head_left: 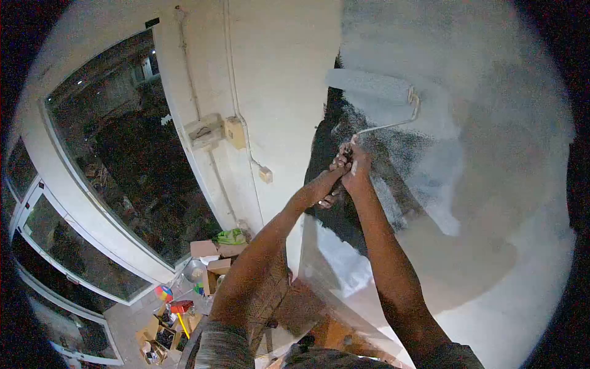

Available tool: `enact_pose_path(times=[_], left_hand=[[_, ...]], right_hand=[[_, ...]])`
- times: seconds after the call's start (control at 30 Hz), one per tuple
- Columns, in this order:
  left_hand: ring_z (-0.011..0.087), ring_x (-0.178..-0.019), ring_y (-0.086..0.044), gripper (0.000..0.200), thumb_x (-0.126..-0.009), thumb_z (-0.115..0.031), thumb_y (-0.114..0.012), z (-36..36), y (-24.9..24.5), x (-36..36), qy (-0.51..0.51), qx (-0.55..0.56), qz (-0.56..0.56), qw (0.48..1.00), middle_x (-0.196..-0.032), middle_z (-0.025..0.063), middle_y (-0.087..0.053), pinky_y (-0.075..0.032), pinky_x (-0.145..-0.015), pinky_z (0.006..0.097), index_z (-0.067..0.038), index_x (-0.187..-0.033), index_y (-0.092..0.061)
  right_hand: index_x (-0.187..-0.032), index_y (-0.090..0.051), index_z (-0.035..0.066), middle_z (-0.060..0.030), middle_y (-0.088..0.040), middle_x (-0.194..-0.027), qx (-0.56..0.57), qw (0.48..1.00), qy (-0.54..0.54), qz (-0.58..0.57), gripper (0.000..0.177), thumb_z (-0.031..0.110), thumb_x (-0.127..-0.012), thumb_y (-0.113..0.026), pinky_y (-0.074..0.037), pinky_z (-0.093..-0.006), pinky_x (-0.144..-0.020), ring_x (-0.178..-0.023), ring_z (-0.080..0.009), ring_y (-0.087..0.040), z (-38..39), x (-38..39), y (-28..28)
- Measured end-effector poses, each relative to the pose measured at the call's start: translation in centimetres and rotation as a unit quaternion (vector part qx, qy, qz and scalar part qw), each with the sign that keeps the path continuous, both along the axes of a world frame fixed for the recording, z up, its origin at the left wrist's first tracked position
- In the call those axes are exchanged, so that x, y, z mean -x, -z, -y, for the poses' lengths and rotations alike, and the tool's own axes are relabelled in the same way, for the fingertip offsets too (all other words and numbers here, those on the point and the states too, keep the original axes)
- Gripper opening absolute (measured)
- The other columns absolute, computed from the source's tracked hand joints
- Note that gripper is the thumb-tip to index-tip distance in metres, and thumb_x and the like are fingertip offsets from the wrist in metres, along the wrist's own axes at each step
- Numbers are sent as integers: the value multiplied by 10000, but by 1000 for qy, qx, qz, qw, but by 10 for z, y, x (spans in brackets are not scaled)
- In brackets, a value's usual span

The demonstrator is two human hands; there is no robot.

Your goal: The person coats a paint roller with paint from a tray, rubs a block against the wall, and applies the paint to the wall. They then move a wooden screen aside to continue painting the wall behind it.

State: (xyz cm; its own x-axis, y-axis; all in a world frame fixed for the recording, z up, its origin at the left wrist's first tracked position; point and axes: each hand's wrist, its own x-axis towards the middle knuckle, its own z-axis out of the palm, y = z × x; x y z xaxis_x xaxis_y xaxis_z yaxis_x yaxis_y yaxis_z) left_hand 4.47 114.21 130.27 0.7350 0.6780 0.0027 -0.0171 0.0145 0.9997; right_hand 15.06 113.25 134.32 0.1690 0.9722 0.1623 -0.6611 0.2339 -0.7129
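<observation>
A paint roller [372, 85] loaded with pale grey-white paint lies against the wall, its sleeve roughly level and its bent wire frame running down to the handle. Wrapped round that handle is my right hand [358, 165], closed, with paint smears on the fingers. My left hand [330, 182] is closed too, just beside and below the right one, gripping the same handle. Most of the handle is hidden by the fingers. Around the roller, the wall carries a black patch [335, 212] partly covered by white-grey paint [445, 135] with streaky edges.
Large glass windows [123, 147] fill the left side. A yellowish electrical box [234, 132] and a small socket [265, 174] sit on the wall with conduit. Below left are cardboard boxes [218, 267], a red-headed tool with a yellow handle [182, 312] and a colourful ball [163, 293].
</observation>
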Motion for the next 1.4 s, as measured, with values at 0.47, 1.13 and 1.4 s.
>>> enact_pose_path(times=[0.47,1.13,1.4], left_hand=[[124,-427,-393,514,-843,-565,-279,-21,-16,-8,-91,-198,29,975,-519,48,-425,-327,-406,270,-98,-690,-430],[279,-1289,-102,520,-879,-239,-305,8,61,-77,-23,-191,113,975,-1382,194,-138,-105,-1040,342,19,-1313,-178],[208,-1011,-438,479,-923,-334,-222,20,18,-82,-68,-43,190,978,-1200,115,-424,-345,-890,319,-25,-1282,-295]], right_hand=[[-620,-426,98,-28,-376,-483,-43,994,44,94,348,375,-803,-530,-347,-307,-363,-387,-162,-381,-22,-4,-28],[-619,-410,84,-17,-368,-467,-91,774,388,491,353,349,-843,-473,-338,-294,-393,-393,-134,-381,-50,-76,95],[-1143,-482,55,-137,-562,-818,-140,503,465,715,458,146,-707,-587,-433,-385,-692,-768,-302,-524,-35,-63,29]])
